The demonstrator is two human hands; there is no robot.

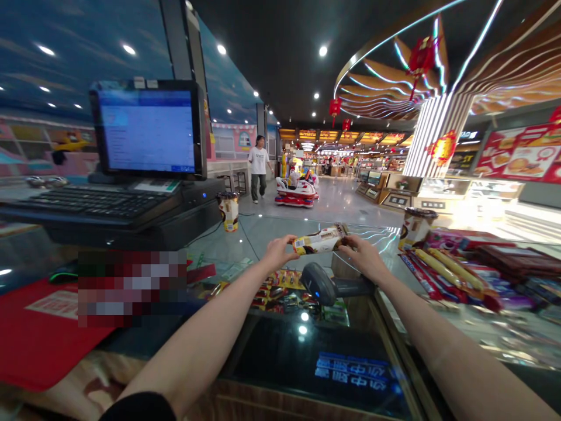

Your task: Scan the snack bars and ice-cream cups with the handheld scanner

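A white, yellow and brown patterned cup (319, 240) lies sideways in the air above the glass counter, held between both hands. My left hand (280, 251) pinches its left end with thumb and fingers. Around its dark right end, my right hand (358, 255) has its fingers closed. Just below the cup, a black barcode scanner (319, 284) rests on the counter. A similar cup (229, 211) stands upright to the left, and another (416, 229) stands at the right beside wrapped snacks (451, 272).
A monitor (149, 131) and black keyboard (87, 202) occupy the left side, above a red mat (44, 333). Small packets (280, 292) show under the counter glass. Beyond the counter, a person (259, 168) walks near a red and white ride (295, 192).
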